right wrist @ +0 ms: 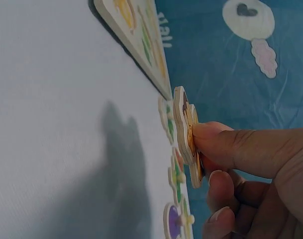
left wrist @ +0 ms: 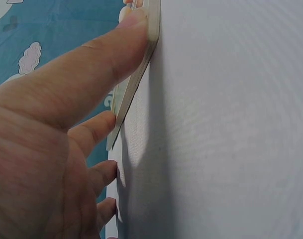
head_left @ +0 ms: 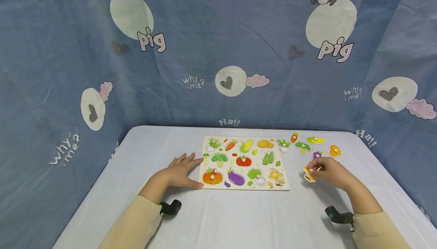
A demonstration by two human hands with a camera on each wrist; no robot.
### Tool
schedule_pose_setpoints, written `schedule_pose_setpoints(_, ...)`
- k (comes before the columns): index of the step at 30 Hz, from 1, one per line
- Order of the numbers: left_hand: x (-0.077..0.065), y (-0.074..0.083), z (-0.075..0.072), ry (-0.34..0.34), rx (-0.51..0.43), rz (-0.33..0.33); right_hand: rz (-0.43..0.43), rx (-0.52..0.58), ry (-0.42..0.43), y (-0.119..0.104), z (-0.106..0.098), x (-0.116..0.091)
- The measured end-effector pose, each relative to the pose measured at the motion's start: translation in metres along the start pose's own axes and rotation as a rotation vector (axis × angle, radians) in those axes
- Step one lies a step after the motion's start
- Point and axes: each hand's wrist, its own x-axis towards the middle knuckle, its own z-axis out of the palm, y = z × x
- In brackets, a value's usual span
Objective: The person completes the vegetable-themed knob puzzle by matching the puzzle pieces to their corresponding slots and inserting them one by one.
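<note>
A wooden vegetable puzzle board [head_left: 246, 143] lies flat on the table. My left hand [head_left: 184, 171] is at its left side with fingers spread; the thumb [left wrist: 96, 69] touches the near left corner and the index finger reaches the left edge. Right of the board, my right hand [head_left: 329, 171] pinches a yellow mushroom puzzle piece [head_left: 308, 174] between thumb and fingers. In the right wrist view the mushroom piece [right wrist: 185, 132] is held on edge above the table. Knobs show on the pumpkin piece [head_left: 212, 178] and the leafy cabbage piece [head_left: 258, 177] in the board.
Loose knobbed pieces lie beyond my right hand: a turnip [head_left: 283, 146], a carrot [head_left: 294, 138], a broccoli [head_left: 303, 147], a corn [head_left: 315, 140], an eggplant [head_left: 316, 154] and an orange-yellow piece [head_left: 335, 151]. A blue printed cloth [head_left: 205, 105] hangs behind the white-covered table [head_left: 239, 218].
</note>
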Motion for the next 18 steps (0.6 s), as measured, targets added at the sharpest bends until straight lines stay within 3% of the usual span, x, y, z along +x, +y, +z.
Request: schedule_pose_setpoints(18, 0.000, 0.002, -0.001, -0.004, 0.008, 0.000, -0.135, -0.038, -0.071, -0.023, 0.025, 0.010)
